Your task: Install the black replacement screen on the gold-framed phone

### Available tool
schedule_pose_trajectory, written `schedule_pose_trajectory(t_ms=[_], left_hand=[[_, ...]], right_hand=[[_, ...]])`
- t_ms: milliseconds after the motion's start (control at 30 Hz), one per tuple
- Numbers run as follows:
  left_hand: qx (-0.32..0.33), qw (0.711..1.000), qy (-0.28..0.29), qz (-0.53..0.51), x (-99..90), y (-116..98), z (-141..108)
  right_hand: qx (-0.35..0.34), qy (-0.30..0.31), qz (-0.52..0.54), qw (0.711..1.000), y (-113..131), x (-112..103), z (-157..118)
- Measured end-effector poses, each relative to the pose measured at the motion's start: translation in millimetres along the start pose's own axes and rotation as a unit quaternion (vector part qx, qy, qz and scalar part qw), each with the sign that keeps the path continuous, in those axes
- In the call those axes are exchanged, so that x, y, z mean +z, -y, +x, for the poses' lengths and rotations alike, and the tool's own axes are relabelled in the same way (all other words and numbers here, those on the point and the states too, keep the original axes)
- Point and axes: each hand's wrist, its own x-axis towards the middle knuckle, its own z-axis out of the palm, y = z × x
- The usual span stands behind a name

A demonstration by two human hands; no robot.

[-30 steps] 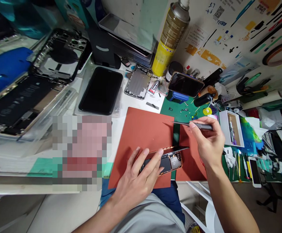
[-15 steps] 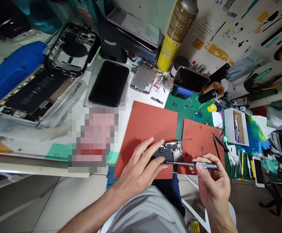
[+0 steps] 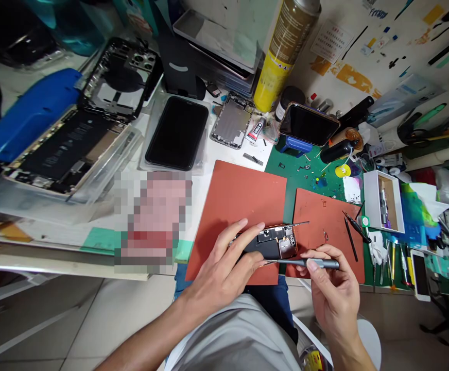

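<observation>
An opened smartphone [image 3: 268,249], its dark battery and inner boards exposed, lies on its side on the left red mat [image 3: 243,193]. My left hand [image 3: 224,270] grips it from the left, fingers over the far edge and thumb side along the near edge; its left end is hidden under the hand. A grey screwdriver [image 3: 323,264] is pinched in my right hand [image 3: 334,291], handle pointing right. The thin shaft lies level along the phone's near edge, and its tip meets my left fingertips, where the exact contact cannot be made out.
Tweezers [image 3: 356,226] and small parts lie on the right red mat [image 3: 309,216]. A white box [image 3: 398,206] stands farther right. Behind are a phone on a blue stand [image 3: 296,147] and a yellow spray can [image 3: 266,85]. Disassembled phones [image 3: 60,147] sit at left.
My right hand has moved a little left, bringing the screwdriver closer to my left fingertips. The left hand keeps its hold on the phone. The whole view has shifted slightly.
</observation>
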Motion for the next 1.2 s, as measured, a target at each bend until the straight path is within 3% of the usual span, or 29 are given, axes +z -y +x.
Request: schedule_pose_trajectory(t_ms=[1200], left_hand=[[0.012, 1.0, -0.002, 0.013, -1.3, 2, -3]], right_hand=[[-0.039, -0.028, -0.07, 0.996, 9, -3, -12]])
